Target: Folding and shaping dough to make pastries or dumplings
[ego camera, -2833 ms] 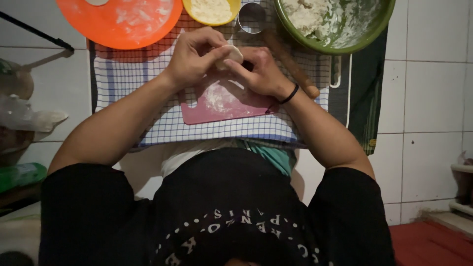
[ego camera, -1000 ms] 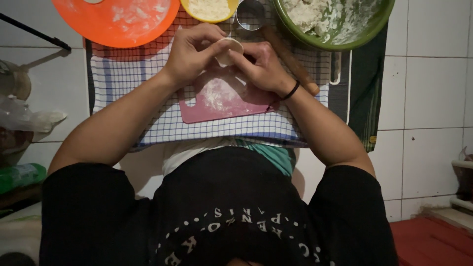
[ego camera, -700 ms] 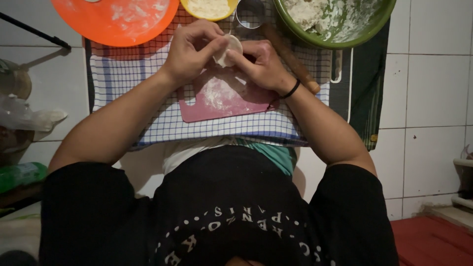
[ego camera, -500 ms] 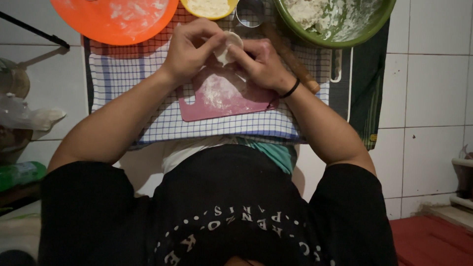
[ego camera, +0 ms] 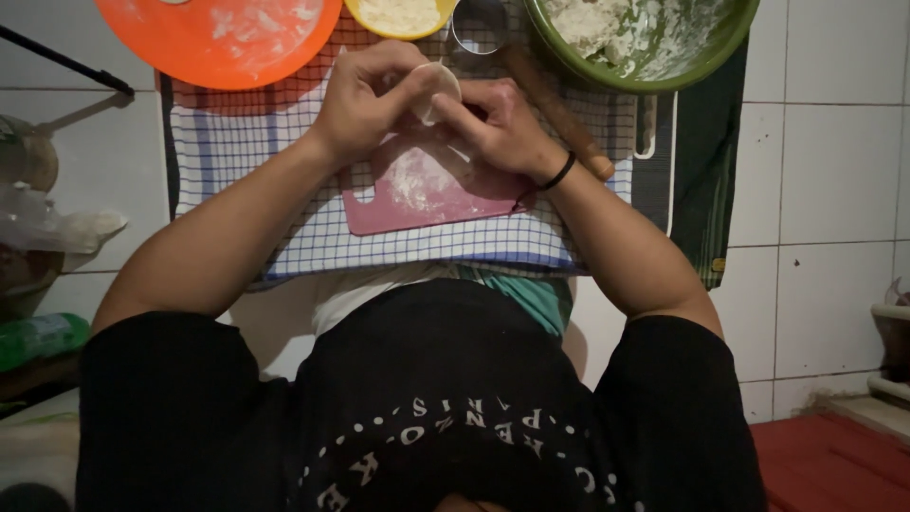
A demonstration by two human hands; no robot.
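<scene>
Head view, dough: a small round dough wrapper (ego camera: 435, 87) is held up between both hands, above the far edge of the pink cutting board (ego camera: 427, 190).
Left hand: the left hand (ego camera: 365, 100) is closed on the left side of the wrapper, with the fingers curled around its edge.
Right hand: the right hand (ego camera: 502, 123) is pressed to the right side of the same wrapper; a black band is worn on its wrist.
Hands together: both hands are joined on the wrapper and are touching each other.
Board: flour is seen on the pink board, which is laid on a checked cloth (ego camera: 284, 228).
Far side: an orange plate (ego camera: 223, 38) dusted with flour, a yellow bowl (ego camera: 398, 17) and a round metal cutter (ego camera: 479, 24) are set beyond the hands.
Right side: a green bowl (ego camera: 645, 43) with dough is placed near the right hand, and a wooden rolling pin (ego camera: 559, 114) is lying just beside that hand.
</scene>
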